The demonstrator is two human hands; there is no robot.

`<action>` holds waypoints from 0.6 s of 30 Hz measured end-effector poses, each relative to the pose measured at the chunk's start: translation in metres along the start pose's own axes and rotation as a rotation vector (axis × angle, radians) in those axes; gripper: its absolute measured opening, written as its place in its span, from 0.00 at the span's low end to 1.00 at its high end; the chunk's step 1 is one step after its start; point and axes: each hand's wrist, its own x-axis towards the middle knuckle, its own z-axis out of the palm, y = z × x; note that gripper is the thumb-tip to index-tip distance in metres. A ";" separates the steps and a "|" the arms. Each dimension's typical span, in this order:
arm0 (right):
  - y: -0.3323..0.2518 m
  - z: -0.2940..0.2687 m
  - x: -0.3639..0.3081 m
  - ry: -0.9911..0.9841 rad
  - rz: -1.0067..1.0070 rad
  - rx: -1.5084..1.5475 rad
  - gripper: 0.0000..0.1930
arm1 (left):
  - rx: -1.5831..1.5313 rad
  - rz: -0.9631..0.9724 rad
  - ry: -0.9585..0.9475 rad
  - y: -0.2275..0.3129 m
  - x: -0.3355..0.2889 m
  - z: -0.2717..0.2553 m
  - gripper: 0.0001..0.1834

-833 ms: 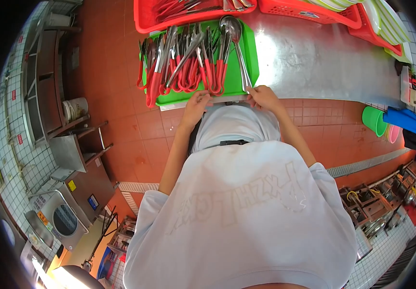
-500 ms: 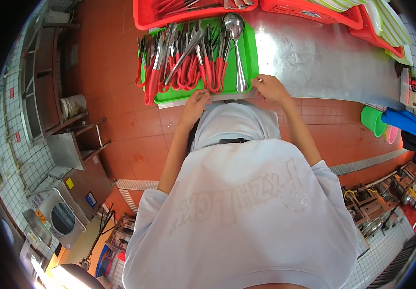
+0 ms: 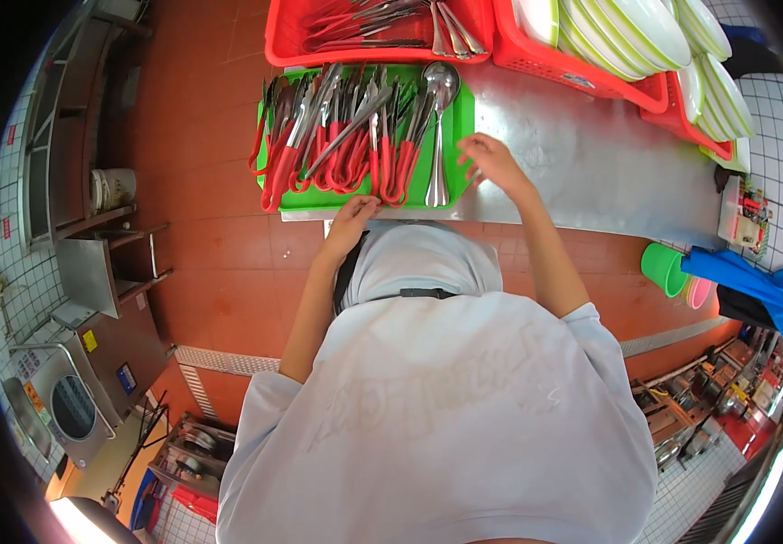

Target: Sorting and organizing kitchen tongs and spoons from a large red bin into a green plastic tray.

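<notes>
A green tray point(image 3: 460, 136) lies on the steel table in front of me. Many tongs with red handles point(image 3: 328, 150) are heaped on it, handles mostly toward me. At its right side lies a large metal spoon point(image 3: 439, 163), bowl pointing away. My left hand point(image 3: 351, 220) is at the tray's front edge, its curled fingers closed on the rim just below the tong handles. Over the tabletop, just off the tray's right edge, my right hand point(image 3: 497, 166) holds nothing, with its fingers apart and slightly bent.
Behind the tray stands a red bin point(image 3: 275, 36) with more tongs and metal handles. To its right, red baskets point(image 3: 582, 83) hold green-rimmed white dishes point(image 3: 627, 41). The steel table point(image 3: 582, 163) extends right. A green bucket point(image 3: 662, 269) is beyond its right front.
My right hand has come away from the tray's right edge and its fingers have spread. My left hand stays by the front rim. The whole view has shifted, showing more of the far baskets.
</notes>
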 end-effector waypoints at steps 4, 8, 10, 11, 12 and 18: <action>-0.041 -0.027 0.030 0.177 -0.085 0.159 0.18 | -0.060 -0.021 -0.056 0.000 -0.001 -0.003 0.16; -0.077 -0.038 0.055 0.301 -0.040 0.198 0.24 | -0.087 -0.024 -0.071 -0.006 0.001 -0.006 0.16; -0.085 -0.043 0.068 0.401 0.062 0.215 0.30 | -0.111 -0.036 -0.062 -0.004 0.000 -0.006 0.16; -0.087 -0.044 0.074 0.399 0.063 0.206 0.30 | -0.123 -0.049 -0.055 -0.004 0.000 -0.005 0.16; -0.088 -0.043 0.081 0.431 0.093 0.195 0.32 | -0.130 -0.048 -0.053 -0.004 0.000 -0.005 0.16; -0.090 -0.047 0.107 0.526 0.145 -0.028 0.33 | -0.136 -0.038 -0.051 -0.003 -0.002 -0.006 0.16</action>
